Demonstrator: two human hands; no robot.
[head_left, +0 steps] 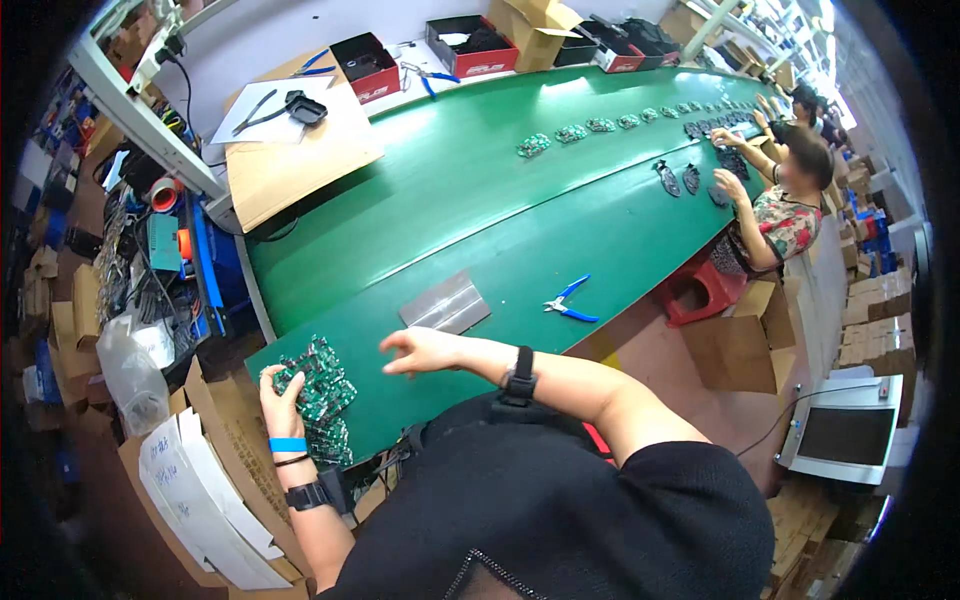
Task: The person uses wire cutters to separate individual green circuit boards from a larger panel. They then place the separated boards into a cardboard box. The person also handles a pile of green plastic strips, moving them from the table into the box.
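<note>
At the near left corner of the green table, a heap of green circuit boards (pixel 325 385) lies piled up. My left hand (pixel 282 398) grips boards at the heap's left edge, thumb on top and fingers curled round the outer side. Over the table, to the right of the heap, my right hand (pixel 425 353) holds nothing, its fingers apart and pointing left. Just beyond it lies a flat grey metal plate (pixel 447 303). Blue-handled cutting pliers (pixel 572 302) rest farther right on the table.
A row of circuit boards (pixel 571 133) runs along the far side of the table (pixel 420 200). On the right, a seated co-worker (pixel 780 210) reaches toward black parts (pixel 668 178). A cardboard sheet (pixel 290 165) with tools lies at the far left. An open carton (pixel 215 480) stands beside my left arm.
</note>
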